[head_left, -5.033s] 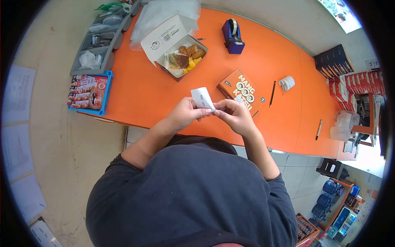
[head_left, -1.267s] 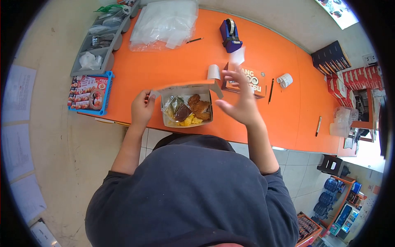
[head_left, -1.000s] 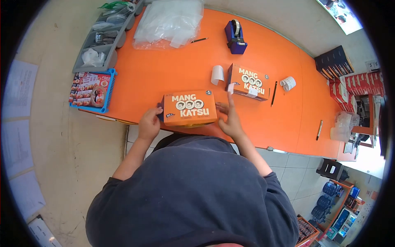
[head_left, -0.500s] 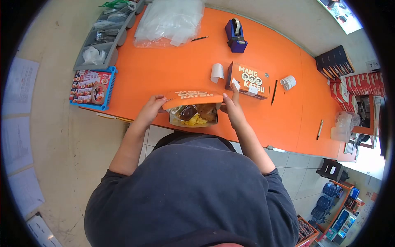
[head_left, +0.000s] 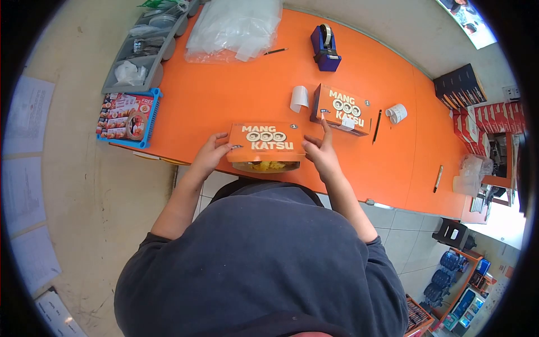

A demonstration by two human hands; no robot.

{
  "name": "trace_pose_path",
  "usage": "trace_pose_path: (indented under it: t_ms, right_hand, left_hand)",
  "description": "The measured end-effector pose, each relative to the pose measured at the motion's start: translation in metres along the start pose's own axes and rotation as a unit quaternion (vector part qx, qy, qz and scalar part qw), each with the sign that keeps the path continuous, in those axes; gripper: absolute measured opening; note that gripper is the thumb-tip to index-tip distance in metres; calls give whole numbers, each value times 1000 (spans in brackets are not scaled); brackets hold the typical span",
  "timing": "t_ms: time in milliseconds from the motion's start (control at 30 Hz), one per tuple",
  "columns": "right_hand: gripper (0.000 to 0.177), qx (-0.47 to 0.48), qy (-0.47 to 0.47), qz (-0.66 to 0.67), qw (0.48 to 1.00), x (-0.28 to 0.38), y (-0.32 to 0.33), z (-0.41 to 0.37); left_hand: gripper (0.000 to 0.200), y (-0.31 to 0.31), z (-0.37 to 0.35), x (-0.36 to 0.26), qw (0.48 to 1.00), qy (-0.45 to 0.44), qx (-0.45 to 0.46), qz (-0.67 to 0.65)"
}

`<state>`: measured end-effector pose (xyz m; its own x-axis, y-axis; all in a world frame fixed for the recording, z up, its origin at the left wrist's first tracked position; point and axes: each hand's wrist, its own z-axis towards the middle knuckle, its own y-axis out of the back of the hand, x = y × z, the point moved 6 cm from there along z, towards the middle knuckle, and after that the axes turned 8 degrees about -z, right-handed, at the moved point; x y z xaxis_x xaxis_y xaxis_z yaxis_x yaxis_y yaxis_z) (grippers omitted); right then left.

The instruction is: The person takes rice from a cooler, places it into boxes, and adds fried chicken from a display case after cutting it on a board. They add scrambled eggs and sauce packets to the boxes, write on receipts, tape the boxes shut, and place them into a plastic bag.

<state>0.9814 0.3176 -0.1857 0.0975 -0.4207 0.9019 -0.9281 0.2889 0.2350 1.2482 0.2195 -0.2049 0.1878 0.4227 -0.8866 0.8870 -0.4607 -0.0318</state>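
Note:
An orange food box (head_left: 264, 137) printed "MANG KATSU" is at the table's front edge, its lid folded down almost over the front. Yellow food (head_left: 268, 166) shows through the narrow gap under the lid's front edge. My left hand (head_left: 210, 155) grips the box's left side, the thumb at the lid's edge. On the right side, the thumb of my right hand (head_left: 321, 154) presses against the lid, while the index finger stretches up towards a second box. That second, closed "MANG KATSU" box (head_left: 341, 109) lies just beyond my right hand, with a white slip on its front.
A curled paper slip (head_left: 299, 99), a blue tape dispenser (head_left: 326, 49), a black pencil (head_left: 377, 127) and a paper roll (head_left: 396, 113) lie on the orange table (head_left: 236, 90). Clear plastic bags (head_left: 233, 28) are at the back. A blue basket (head_left: 150, 126) and grey organizer (head_left: 149, 76) line the left edge.
The lid of the food box has come down towards me, covering most of the food seen before. Both hands have stayed at the box's sides.

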Motion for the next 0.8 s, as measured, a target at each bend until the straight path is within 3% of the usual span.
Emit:
trace_pose_path:
  t_ms: [67, 167, 267, 400, 433, 500, 600, 700, 800]
  right_hand:
    - [80, -44, 58, -64, 995, -2, 0, 2]
    - [82, -43, 21, -2, 999, 5, -5, -3]
    - [84, -39, 66, -84, 994, -9, -14, -4]
    - [86, -103, 134, -213, 962, -27, -13, -9]
    - [86, -100, 242, -282, 923, -17, -14, -11]
    - [85, -88, 439, -400, 799, 9, -24, -30]
    - [85, 136, 390, -465, 783, -2, -49, -23]
    - [86, 110, 413, -463, 777, -13, -47, -11]
    - [86, 127, 381, -404, 822, -1, -39, -8]
  left_hand:
    - [53, 2, 11, 17, 1000, -20, 6, -21]
    - [53, 2, 17, 26, 999, -42, 3, -18]
    - [54, 4, 20, 33, 997, -74, 6, 7]
    - [58, 2, 13, 45, 992, -77, -10, 101]
    - [61, 2, 11, 35, 965, -157, -36, 205]
    - [69, -9, -9, 4, 861, -299, -81, 403]
    - [78, -52, -23, -22, 729, -415, 76, 539]
    - [81, -71, -3, 1, 687, -428, 120, 574]
    - [77, -70, 6, -3, 713, -412, 151, 547]
